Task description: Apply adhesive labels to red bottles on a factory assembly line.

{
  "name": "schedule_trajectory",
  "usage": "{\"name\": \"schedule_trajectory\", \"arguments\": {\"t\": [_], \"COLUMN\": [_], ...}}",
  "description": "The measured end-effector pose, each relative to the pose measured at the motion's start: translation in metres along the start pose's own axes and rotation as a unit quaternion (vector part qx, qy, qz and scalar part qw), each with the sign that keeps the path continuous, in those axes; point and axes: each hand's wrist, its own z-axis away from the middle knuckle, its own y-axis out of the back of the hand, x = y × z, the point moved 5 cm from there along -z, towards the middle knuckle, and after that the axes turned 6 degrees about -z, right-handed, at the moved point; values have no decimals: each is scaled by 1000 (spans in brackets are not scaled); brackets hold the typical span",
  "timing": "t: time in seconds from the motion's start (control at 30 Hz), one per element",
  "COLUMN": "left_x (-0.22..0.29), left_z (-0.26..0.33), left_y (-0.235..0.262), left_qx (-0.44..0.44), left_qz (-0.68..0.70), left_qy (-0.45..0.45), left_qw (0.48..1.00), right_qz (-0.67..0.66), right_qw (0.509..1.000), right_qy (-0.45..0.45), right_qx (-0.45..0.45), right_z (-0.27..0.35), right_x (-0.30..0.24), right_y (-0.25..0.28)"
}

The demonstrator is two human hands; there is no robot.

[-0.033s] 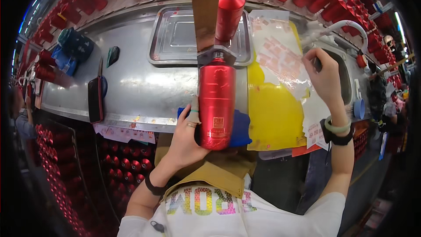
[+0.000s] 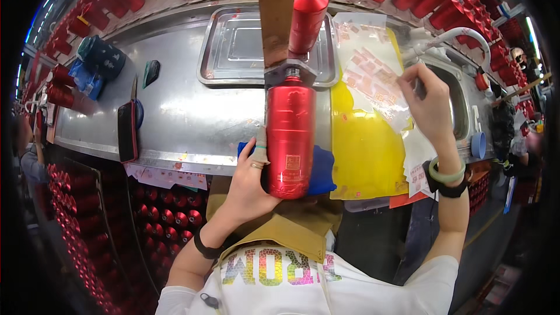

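Note:
A glossy red bottle with a short clear neck lies over the near edge of the counter, its neck pointing away from me. My left hand is wrapped round its left side near the base, with a light cover on one finger. To the right, my right hand is raised beside a sheet of pale pink stickers, thumb and forefinger pinched together. Anything between those fingertips is too small to make out. Beneath the bottle sits a blue cloth. The sticker sheet rests on a yellow sheet.
A wooden post rises beyond the bottle, with another red bottle beside it and a metal tray behind. Scissors, a black pouch and a dark jar are at left. At right are a sink and pale faucet.
My right hand has shifted slightly left beside the sticker sheet, fingers still pinched. My left hand keeps its hold on the bottle.

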Motion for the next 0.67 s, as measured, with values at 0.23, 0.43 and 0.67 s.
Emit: {"name": "schedule_trajectory", "arguments": {"t": [0.23, 0.43, 0.67], "left_x": [3, -12, -7], "left_z": [-6, -36, -59], "left_y": [16, 14, 0], "left_qx": [-38, 33, 21], "left_qz": [164, 318, 392], "left_qy": [6, 75, 115], "left_qw": [986, 944, 912], "right_qz": [-163, -314, -175], "right_qw": [975, 924, 976], "right_qy": [132, 27, -37], "right_qx": [-72, -217, -122], "right_z": [2, 3, 0], "right_x": [-108, -116, -95], "right_y": [-24, -79, -102]}}
